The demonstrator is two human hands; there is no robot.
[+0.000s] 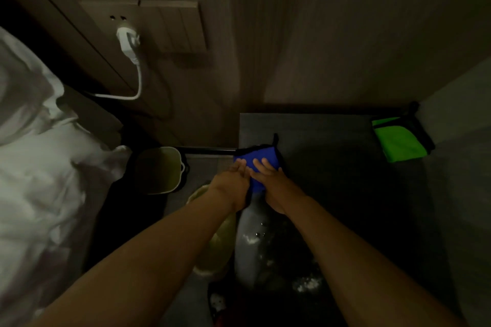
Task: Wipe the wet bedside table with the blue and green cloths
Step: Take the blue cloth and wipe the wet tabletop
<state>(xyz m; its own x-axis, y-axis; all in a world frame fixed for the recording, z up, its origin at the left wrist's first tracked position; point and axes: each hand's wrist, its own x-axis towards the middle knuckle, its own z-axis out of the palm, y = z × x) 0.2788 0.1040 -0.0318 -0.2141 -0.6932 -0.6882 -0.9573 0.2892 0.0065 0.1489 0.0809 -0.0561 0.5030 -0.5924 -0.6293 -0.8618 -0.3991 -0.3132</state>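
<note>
The blue cloth (pixel 261 159) lies at the left edge of the dark bedside table (pixel 332 167), partly hanging over it. My left hand (pixel 233 183) grips the cloth's left side at the table edge. My right hand (pixel 271 183) presses flat on the cloth from above, fingers spread. The green cloth (pixel 398 141) lies folded at the table's far right corner, away from both hands. Wet patches and droplets (pixel 255 239) glisten on the table's near left part.
A bed with white bedding (pixel 39 154) fills the left. A small bin (pixel 159 170) stands on the floor between bed and table, with a yellowish bag (pixel 218 244) nearer me. A white charger (pixel 127 42) is plugged into the wall socket above.
</note>
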